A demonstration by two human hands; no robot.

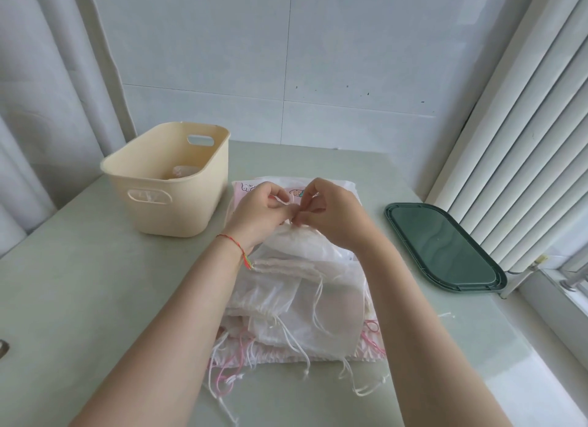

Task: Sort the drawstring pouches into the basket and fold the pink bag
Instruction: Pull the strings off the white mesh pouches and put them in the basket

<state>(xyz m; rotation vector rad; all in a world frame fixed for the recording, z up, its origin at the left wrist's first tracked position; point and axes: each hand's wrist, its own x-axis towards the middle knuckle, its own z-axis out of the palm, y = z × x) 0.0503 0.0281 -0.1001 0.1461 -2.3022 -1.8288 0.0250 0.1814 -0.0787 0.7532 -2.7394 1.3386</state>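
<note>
A heap of sheer white drawstring pouches (pixel 296 302) lies in the middle of the table, cords trailing toward me. Under the heap lies the pink bag (pixel 245 188) with cartoon prints, its far edge showing. My left hand (pixel 259 210) and my right hand (pixel 331 210) meet above the heap's far end. Both pinch the white drawstring of the top pouch (pixel 299 239). The cream plastic basket (pixel 168 178) stands to the left of my hands, with at least one pouch lying at its bottom.
A dark green tray (pixel 445 248) lies at the table's right side, next to the ribbed white radiator. A tiled wall closes the back. Bare table surface (pixel 95 283) stretches at the left front.
</note>
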